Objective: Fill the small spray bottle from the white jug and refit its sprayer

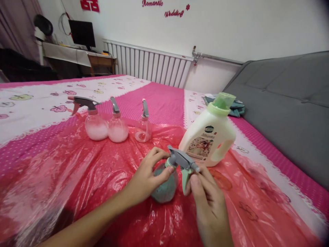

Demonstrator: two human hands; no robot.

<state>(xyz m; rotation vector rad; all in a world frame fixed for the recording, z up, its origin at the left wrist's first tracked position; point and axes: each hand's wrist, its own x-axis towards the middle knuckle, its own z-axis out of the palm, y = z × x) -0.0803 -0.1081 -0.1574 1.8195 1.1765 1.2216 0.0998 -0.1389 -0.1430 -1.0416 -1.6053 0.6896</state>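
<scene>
A round spray bottle [166, 189] with a greenish tint stands in front of me on red plastic sheeting [113, 181]. My left hand [146, 173] grips it around the neck, thumb in front. On top sits a grey spray head [183, 159] with a pale green trigger [186, 181]. The fingers of my right hand [212, 202] close on that trigger, near the nozzle tip. Just behind, a large cream detergent bottle [196, 133] with a green cap [222, 102] stands upright.
Farther back on the sheeting stand a foamy bottle with a dark-and-pink sprayer [96, 127], another foamy bottle [117, 130] and a clearer spray bottle [143, 131]. Folded cloth [238, 108] lies by the grey headboard [288, 99]. A radiator [149, 63] lines the wall.
</scene>
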